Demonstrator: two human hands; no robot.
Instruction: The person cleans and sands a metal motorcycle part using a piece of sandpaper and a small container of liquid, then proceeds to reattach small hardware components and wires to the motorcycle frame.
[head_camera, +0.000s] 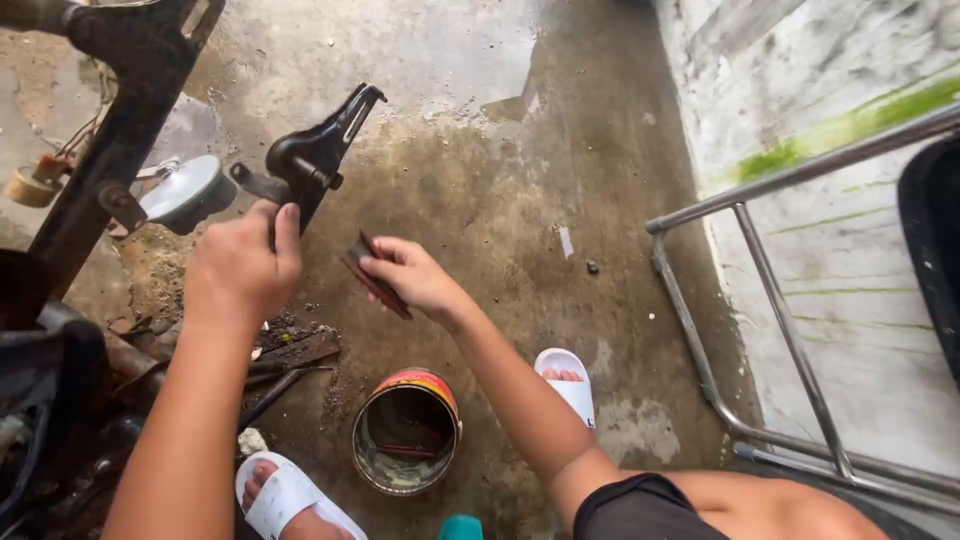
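My left hand (240, 268) grips a black metal bracket part (315, 155) by its lower end and holds it up over the floor. Just to its right, my right hand (412, 278) pinches a dark reddish folded strip, perhaps sandpaper (375, 280), a little apart from the bracket. Below my hands an open, dirty tin can (405, 432) stands on the wet concrete floor (500, 180). My feet in white slippers (285, 500) rest on either side of the can.
A dark rusty vehicle frame (110, 150) with a round chrome part (185, 190) rises at the left, with scrap pieces (290, 350) at its base. A grey metal tube rack (780, 330) leans by the mossy white wall (850, 120) at the right.
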